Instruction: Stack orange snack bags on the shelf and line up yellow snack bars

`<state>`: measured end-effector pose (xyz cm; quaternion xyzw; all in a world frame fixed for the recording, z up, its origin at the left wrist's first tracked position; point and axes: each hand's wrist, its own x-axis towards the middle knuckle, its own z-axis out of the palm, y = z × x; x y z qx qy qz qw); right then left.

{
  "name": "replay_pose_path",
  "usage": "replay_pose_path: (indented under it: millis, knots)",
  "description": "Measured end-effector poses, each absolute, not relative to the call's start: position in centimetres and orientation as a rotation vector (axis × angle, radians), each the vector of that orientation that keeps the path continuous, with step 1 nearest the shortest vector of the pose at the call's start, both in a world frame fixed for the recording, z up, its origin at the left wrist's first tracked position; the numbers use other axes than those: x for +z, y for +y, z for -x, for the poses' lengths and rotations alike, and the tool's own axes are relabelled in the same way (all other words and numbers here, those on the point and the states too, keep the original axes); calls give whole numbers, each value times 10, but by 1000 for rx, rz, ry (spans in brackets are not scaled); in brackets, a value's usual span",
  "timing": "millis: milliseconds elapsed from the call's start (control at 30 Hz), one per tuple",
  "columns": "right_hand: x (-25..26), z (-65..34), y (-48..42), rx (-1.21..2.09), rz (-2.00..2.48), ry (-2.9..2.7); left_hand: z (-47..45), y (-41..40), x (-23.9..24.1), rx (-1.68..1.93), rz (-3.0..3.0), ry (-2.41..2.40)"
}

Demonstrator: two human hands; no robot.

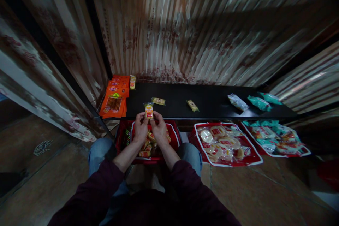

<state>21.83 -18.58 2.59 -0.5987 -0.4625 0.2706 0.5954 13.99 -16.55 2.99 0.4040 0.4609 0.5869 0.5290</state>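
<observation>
Head cam: I obs. L hand (141, 127) & R hand (159, 129) gripping wrapped snack (149, 111) btwn fingertips; red basket (174, 141) below hands.

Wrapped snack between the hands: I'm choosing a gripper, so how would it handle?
The wrapped snack is probably light, given its small size between the left hand and right hand. Film-wrapped, it may be slippery. Its boxy outline suggests sliding rather than rolling.
</observation>
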Motion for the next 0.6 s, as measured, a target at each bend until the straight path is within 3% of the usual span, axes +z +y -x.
replay_pose_path:
  millis: [600]
  knots:
    - [12, -217, -185, 730, 1292, -997, -139, -169, 29, 1345, -943, 1140]
